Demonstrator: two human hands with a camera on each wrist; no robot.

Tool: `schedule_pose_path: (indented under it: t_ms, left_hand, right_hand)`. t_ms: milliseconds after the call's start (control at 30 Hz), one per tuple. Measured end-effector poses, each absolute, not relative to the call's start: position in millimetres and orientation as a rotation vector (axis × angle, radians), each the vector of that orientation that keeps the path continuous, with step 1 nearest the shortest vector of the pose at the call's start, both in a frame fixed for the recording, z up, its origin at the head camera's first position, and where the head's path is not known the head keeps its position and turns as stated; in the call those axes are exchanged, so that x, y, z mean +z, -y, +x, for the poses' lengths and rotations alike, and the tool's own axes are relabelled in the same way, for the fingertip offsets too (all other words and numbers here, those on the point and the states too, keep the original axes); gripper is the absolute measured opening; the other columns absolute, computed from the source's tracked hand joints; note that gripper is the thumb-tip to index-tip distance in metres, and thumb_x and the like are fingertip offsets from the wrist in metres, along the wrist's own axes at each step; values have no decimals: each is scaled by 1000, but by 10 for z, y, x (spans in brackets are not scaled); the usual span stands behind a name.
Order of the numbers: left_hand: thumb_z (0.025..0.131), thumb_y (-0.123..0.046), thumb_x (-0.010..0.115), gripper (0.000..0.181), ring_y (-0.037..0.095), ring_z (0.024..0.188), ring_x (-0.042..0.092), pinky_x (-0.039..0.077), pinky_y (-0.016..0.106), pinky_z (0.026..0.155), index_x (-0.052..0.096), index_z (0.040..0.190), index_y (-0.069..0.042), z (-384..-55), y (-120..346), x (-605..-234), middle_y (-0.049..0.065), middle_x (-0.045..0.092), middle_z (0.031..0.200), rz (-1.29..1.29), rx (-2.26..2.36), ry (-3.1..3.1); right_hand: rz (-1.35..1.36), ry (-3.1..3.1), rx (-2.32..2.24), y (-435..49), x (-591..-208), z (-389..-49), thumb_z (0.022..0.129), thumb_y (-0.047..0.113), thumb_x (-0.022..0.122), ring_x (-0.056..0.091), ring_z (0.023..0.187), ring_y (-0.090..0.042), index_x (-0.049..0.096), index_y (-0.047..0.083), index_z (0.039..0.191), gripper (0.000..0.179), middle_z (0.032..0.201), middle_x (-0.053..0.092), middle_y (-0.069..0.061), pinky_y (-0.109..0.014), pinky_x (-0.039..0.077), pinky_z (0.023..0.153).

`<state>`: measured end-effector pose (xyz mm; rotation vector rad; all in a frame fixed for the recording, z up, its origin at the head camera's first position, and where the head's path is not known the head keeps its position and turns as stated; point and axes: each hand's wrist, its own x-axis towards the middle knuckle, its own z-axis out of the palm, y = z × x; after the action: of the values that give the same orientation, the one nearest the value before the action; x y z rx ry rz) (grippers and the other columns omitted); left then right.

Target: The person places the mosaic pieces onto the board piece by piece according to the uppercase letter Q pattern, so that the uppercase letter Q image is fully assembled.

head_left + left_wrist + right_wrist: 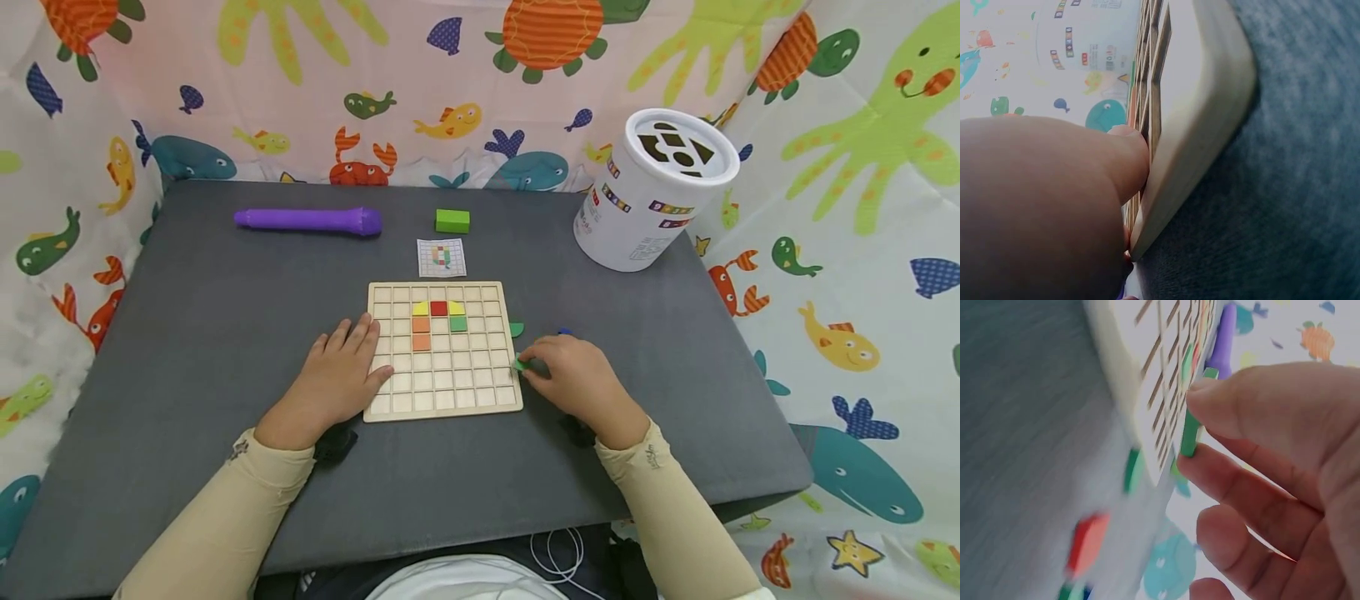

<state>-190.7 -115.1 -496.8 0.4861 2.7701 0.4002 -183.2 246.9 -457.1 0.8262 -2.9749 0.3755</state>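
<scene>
Right hand [573, 375] pinches green tile [1191, 428] between fingers at wooden board's [442, 400] right edge, mid-frame. Left hand's [333, 375] fingers extended on left edge: best keep board steady, tile level.

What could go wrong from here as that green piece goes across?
The held green piece is small and pinched at the fingertips of the right hand, so it could slip.
That hand could also knock the loose green piece beside the board, or the red piece nearby.
If the left hand on the board's left side shifts, the board might slide.
</scene>
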Motion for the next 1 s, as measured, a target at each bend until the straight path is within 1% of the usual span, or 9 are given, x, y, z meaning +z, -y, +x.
schedule_pose_path:
  t_ms: [67,200,467,667,733,800,900,933,1000]
  left_hand:
    - [113,-42,51,78,48,159,14,14,69,124,20,168,3,-1911,1157,-4964,22,15,175,485,403,-2773]
    - [113,-42,51,79,48,160,13,14,69,124,19,169,3,-1917,1173,-4978,22,14,176,481,404,-2767]
    - [113,-45,50,80,46,161,9,11,68,125,15,170,0,-1940,1188,-5013,19,10,177,467,417,-2755]
    - [113,-44,51,80,47,160,11,13,68,124,17,169,1,-1936,1171,-4987,20,12,176,468,411,-2757]
    - [113,-44,51,80,47,160,13,14,69,124,18,169,2,-1939,1163,-4985,21,14,176,474,396,-2769]
    - [112,-44,52,80,48,159,14,15,69,123,19,169,2,-1941,1148,-4977,22,15,175,485,386,-2779]
    - [112,-44,53,81,49,159,15,16,70,123,20,168,3,-1926,1137,-4990,23,16,175,493,391,-2786]
    - [112,-43,53,80,50,159,15,16,70,123,21,168,4,-1919,1132,-4990,23,16,175,496,396,-2786]
    - [112,-43,53,80,50,159,14,15,71,123,20,168,4,-1915,1125,-4984,24,15,175,495,408,-2778]
  right_hand:
    - [892,2953,357,-2329,-4547,-1917,89,15,89,72,91,-22,85,14,104,16,107,79,-1,-41,60,72]
    - [988,2959,329,-2062,-4543,-2088,91,15,87,72,92,-21,85,15,105,15,107,79,0,-40,60,71]
    - [1048,3019,252,-1732,-4677,-2372,95,15,83,74,104,-19,86,18,108,14,114,78,3,-39,62,83]
    - [1080,3033,257,-1639,-4752,-2421,96,10,81,73,99,-15,87,20,105,14,109,76,3,-35,61,82]
    - [1105,3044,267,-1649,-4731,-2406,96,13,83,73,100,-16,86,20,112,18,113,75,2,-35,61,82]
    - [1107,3067,274,-1701,-4706,-2382,98,18,82,72,102,-17,81,20,127,29,123,73,-1,-36,61,81]
    - [1021,3145,372,-1837,-4684,-2324,102,28,78,70,109,-20,63,20,152,54,142,63,-6,-39,60,82]
    - [964,3168,428,-1896,-4687,-2301,103,29,76,69,107,-21,57,20,157,58,147,59,-7,-40,60,81]
    - [831,3200,554,-2031,-4684,-2247,104,29,73,66,111,-22,49,19,162,64,153,53,-8,-42,58,84]
